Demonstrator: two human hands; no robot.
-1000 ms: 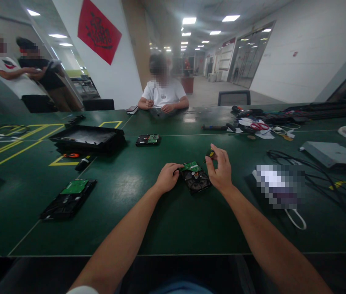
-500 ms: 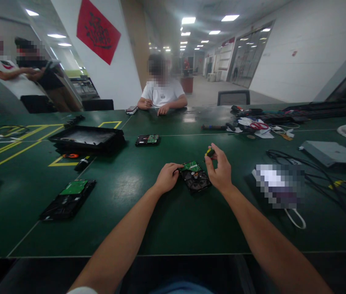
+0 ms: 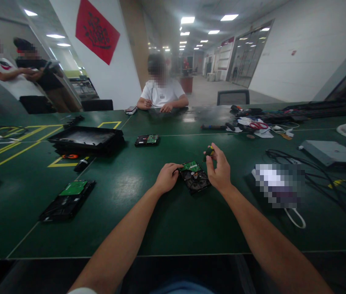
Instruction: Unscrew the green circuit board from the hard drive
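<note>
A hard drive [image 3: 195,179] with a green circuit board lies in front of me on the green table. My left hand [image 3: 168,177] grips its left edge, with fingertips at the corner of the board. Over the drive's right side, my right hand [image 3: 219,166] pinches a small screwdriver [image 3: 209,152] by its black and yellow handle. The handle's lower end is over the drive's upper right edge; I cannot make out whether the tip touches a screw.
Another hard drive [image 3: 69,199] lies at left, and a smaller one [image 3: 147,140] farther back. A black tray [image 3: 87,136] stands back left. A blurred-out device [image 3: 277,185], black cables [image 3: 320,177] and a grey metal box [image 3: 333,153] lie right. A person [image 3: 162,96] sits opposite.
The screwdriver handle has turned in my right fingers, showing more black now. My left hand and the hard drive stay in place. The person opposite has shifted a hand slightly.
</note>
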